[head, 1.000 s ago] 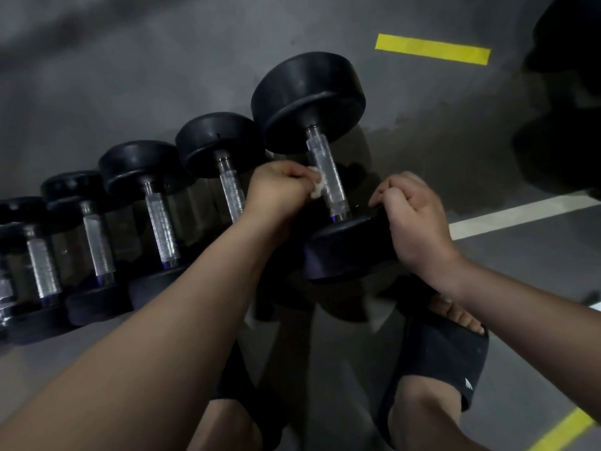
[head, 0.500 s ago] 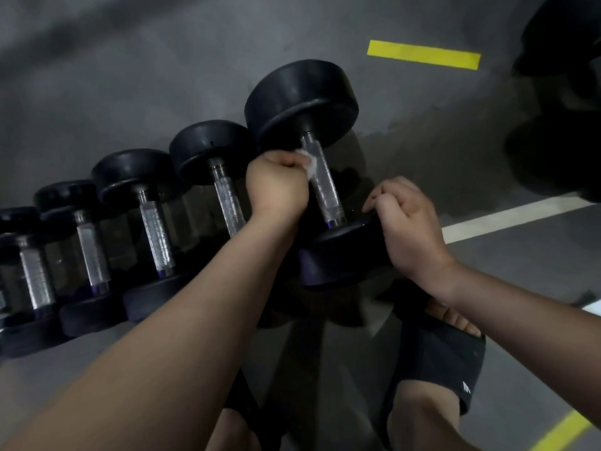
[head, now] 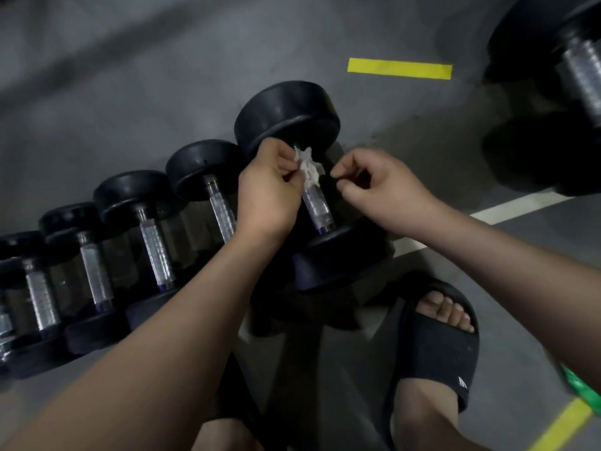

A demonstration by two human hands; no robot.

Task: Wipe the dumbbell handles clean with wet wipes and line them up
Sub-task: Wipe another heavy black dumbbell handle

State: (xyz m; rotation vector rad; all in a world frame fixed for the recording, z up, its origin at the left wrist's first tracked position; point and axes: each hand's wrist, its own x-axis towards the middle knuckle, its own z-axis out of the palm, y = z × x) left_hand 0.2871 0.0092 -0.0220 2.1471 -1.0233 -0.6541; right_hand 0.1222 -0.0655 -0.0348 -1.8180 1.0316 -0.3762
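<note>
Mid-task, by my reading: the smaller dumbbells (head: 156, 236) already lie in a row on the floor (head: 130, 92), with the largest dumbbell (head: 286, 115) at its right end. Left hand (head: 270, 190) clamps a crumpled wet wipe (head: 309, 166) on the top of its knurled chrome handle (head: 317, 206). Right hand (head: 380, 183) is curled just beside; whether it pinches anything, I cannot tell.

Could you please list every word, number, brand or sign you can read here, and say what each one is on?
No words or numbers can be read.
Sandal: a small white logo mark, too small to read.
Dumbbells: no legible markings on the dark heads.
Yellow stripe and white line: plain, no writing.
</note>
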